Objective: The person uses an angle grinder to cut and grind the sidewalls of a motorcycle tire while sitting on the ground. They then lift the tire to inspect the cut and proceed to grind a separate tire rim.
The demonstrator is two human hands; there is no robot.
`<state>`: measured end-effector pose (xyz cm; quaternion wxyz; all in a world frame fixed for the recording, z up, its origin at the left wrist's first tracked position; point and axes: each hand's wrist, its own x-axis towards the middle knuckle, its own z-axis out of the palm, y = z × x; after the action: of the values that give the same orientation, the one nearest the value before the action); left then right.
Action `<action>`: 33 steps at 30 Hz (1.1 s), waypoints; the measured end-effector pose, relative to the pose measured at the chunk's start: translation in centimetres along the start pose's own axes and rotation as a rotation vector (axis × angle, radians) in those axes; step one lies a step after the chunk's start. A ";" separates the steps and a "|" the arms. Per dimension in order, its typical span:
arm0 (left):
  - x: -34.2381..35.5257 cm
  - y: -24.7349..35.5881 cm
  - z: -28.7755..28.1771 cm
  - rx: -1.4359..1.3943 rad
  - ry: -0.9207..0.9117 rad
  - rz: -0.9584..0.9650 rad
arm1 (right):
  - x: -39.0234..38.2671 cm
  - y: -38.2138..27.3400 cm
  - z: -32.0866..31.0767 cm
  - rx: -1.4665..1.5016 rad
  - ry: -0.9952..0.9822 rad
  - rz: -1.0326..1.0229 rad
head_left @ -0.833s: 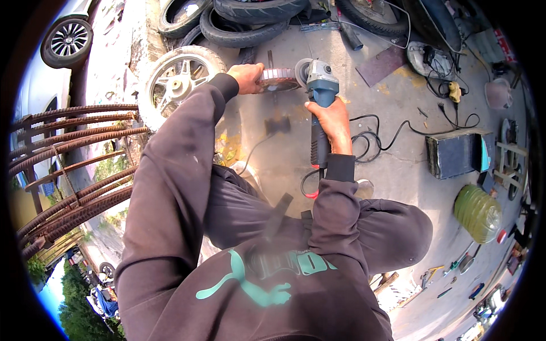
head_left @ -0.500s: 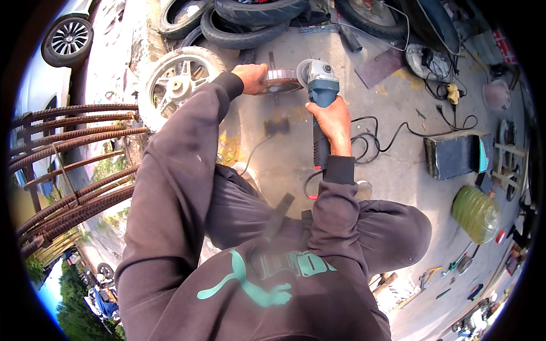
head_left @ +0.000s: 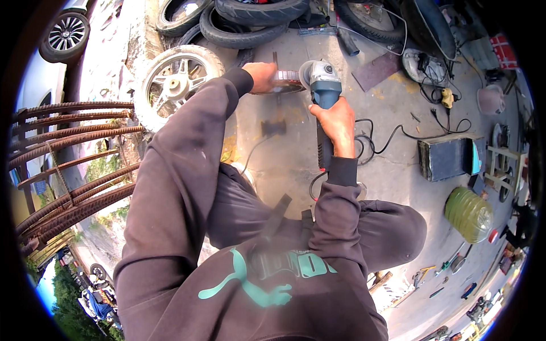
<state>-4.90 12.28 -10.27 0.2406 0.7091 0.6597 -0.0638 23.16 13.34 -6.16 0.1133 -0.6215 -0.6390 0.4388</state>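
My right hand (head_left: 337, 121) is wrapped round the dark body of a blue-grey angle grinder (head_left: 326, 98) with a silvery head. The grinder's pale round disc (head_left: 307, 74) faces left, toward a round metal part (head_left: 290, 79) with a segmented, silvery-red rim. My left hand (head_left: 262, 77) grips that part by its left side, fingers mostly hidden behind it. Disc and rim sit very close together; whether they touch I cannot tell. A thin rod (head_left: 275, 59) shows just beyond the part.
A spoked wheel (head_left: 200, 58) lies left of my left hand, with several black tyres (head_left: 244, 29) beyond. Rusty rebar (head_left: 74, 136) juts in from the left. At right are a black cord (head_left: 392, 133), a dark box (head_left: 443, 159), a greenish jug (head_left: 463, 216) and scattered tools (head_left: 455, 258).
Both hands, with the grinder and the round part, have shifted slightly to the right. Each hand keeps its hold. The view has moved a little as well.
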 end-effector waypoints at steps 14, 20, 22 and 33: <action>1.2 0.0 0.4 -0.010 -0.042 -0.003 | -1.0 -0.8 0.5 -0.006 0.012 -0.050; 1.3 -0.2 0.6 -0.007 -0.035 0.020 | -0.7 -0.8 0.4 -0.099 0.041 -0.050; 1.3 0.0 0.5 -0.021 -0.033 0.012 | -0.9 -0.8 0.5 -0.083 0.042 -0.076; 1.4 0.8 0.1 -0.014 -0.043 0.006 | -1.5 -1.4 0.6 -0.125 0.069 -0.076</action>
<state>-3.99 13.54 -10.72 0.2597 0.7078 0.6528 -0.0737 22.05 12.01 -4.90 0.1129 -0.6175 -0.6840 0.3715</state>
